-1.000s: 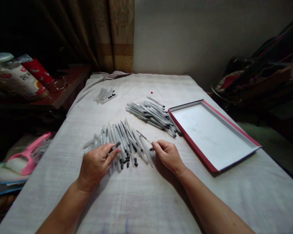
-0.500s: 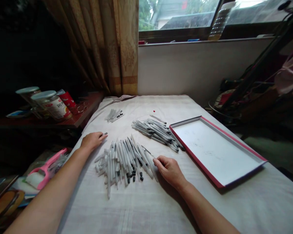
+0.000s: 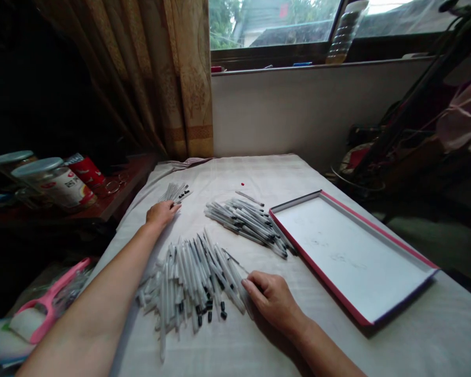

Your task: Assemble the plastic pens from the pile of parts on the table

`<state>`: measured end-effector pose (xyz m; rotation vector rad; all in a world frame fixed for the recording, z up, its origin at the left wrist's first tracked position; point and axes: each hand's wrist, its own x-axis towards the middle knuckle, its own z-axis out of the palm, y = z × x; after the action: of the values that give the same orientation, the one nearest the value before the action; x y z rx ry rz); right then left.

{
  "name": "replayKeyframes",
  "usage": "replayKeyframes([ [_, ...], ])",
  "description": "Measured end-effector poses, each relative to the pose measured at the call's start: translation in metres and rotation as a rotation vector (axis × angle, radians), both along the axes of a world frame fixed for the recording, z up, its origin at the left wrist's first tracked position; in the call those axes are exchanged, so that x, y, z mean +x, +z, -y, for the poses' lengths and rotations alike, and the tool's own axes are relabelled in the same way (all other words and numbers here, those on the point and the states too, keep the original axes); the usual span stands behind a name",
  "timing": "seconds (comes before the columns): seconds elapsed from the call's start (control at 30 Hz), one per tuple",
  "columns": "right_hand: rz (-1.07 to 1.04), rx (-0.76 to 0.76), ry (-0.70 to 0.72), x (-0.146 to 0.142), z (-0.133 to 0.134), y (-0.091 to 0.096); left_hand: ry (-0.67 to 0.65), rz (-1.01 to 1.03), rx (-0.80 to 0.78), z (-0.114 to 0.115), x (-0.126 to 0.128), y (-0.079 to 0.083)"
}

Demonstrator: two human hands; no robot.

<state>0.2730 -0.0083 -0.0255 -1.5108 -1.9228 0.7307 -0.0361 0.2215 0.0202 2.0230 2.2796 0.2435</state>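
Note:
My left hand (image 3: 161, 213) reaches to the near edge of a small pile of clear pen parts (image 3: 173, 191), fingers pinched together; whatever lies between them is too small to make out. Several black caps (image 3: 183, 193) rest beside that pile. Held in the closed fingers of my right hand (image 3: 273, 299) is a thin pen refill (image 3: 233, 258), its dark end pointing away and to the left. Between my arms spreads a large pile of clear pen barrels (image 3: 192, 269), with loose black caps (image 3: 223, 310) at its near side. Behind it is a pile of black-tipped pens (image 3: 245, 220).
A shallow red-edged tray (image 3: 349, 256) stands at the right on the white cloth (image 3: 255, 170). One pen (image 3: 250, 198) and a tiny red piece (image 3: 242, 184) lie towards the back. To the left, lidded jars (image 3: 55, 183) stand on a dark side table, above pink-handled scissors (image 3: 53, 298).
My left hand has moved forward to the small pile at the back left; a dark-ended piece showed at its fingertips before. My right hand still holds the refill. The view has shifted slightly.

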Motion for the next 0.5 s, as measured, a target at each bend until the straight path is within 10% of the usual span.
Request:
replayKeyframes([
  [0.23,-0.002,-0.002,0.008,0.003,0.001,0.001,0.100,0.319,0.057,0.000,-0.016,-0.011],
  [0.5,-0.096,0.021,-0.019,0.003,-0.001,0.003,0.197,0.693,0.278,0.093,-0.045,-0.017],
])
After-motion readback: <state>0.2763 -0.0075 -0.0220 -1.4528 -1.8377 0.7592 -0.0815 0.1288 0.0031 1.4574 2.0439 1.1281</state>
